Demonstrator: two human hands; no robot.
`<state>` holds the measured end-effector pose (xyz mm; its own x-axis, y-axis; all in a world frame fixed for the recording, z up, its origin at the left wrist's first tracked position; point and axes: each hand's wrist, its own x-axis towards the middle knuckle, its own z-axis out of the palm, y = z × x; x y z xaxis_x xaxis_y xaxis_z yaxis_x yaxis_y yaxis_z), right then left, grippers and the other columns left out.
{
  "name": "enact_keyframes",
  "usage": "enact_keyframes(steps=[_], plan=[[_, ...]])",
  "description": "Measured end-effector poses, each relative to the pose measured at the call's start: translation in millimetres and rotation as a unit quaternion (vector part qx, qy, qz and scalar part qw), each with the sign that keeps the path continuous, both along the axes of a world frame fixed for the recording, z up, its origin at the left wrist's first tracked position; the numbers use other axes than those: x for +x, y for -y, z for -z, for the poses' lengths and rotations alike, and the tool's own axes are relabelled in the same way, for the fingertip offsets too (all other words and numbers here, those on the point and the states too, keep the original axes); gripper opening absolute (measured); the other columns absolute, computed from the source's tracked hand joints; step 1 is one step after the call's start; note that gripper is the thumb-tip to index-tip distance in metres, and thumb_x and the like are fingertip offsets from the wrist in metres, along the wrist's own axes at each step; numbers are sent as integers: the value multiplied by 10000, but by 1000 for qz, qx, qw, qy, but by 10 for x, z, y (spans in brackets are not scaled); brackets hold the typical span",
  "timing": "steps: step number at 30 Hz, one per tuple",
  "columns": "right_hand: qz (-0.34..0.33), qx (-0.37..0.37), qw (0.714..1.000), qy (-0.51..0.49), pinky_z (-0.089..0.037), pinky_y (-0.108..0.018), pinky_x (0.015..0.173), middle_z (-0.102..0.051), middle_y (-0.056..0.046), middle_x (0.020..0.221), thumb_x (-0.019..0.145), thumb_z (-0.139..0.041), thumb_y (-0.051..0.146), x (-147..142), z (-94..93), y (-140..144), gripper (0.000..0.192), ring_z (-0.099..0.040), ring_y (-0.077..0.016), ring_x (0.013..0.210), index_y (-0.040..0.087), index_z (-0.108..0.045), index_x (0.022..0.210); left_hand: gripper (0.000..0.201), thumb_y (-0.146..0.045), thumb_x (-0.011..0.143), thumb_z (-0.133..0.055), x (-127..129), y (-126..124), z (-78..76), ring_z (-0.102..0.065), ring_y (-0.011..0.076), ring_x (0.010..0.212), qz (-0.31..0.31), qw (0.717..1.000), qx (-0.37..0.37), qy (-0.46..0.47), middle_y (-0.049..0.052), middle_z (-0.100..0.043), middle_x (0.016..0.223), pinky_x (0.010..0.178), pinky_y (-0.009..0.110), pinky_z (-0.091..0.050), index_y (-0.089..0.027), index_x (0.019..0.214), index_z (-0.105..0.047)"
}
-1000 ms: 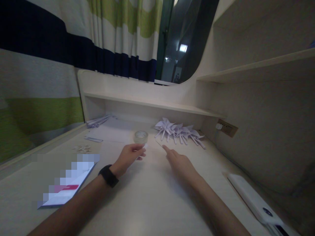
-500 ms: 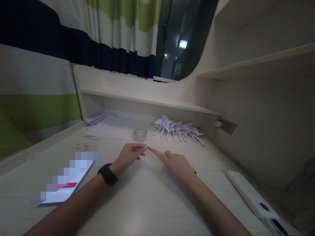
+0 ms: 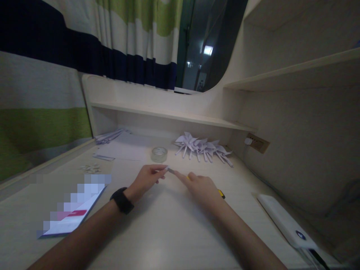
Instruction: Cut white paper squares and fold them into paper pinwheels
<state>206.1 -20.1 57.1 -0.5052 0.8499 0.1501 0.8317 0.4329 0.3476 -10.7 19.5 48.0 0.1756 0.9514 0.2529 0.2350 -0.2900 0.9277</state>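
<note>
My left hand (image 3: pixel 149 178), with a black band on its wrist, pinches a small white piece (image 3: pixel 167 167), perhaps paper, between thumb and fingertips. In my right hand (image 3: pixel 201 187) is a yellow and black utility knife (image 3: pixel 221 194), its rear end showing past the palm. The knife's blade points left and meets the small white piece, or lies very close to it. My right index finger stretches along the blade. Most of the knife's handle is hidden by the hand. Both hands are above the desk, just in front of a roll of clear tape (image 3: pixel 159 154).
Several white paper pinwheels (image 3: pixel 197 144) lie at the back right. Paper sheets (image 3: pixel 126 146), folded strips (image 3: pixel 111 136) and a pile of small white bits (image 3: pixel 91 168) are on the left. A lit tablet-like screen (image 3: pixel 70 221) lies near my left forearm; a white device (image 3: pixel 284 217) stands right.
The camera view has shifted very slightly. My hands keep nearly the same pose, and a little more of the knife's rear end shows beside my right hand.
</note>
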Motion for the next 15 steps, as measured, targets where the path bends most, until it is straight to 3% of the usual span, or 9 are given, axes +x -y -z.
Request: enact_keyframes(steps=[15], plan=[[-4, 5, 1000, 10, -448, -287, 587, -588, -69, 925, 909, -386, 170, -3, -15, 32, 690, -612, -182, 684, 372, -6, 1449, 314, -385, 797, -572, -16, -45, 73, -607, 182, 619, -3, 996, 56, -65, 51, -709, 731, 523, 258, -463, -170, 954, -738]])
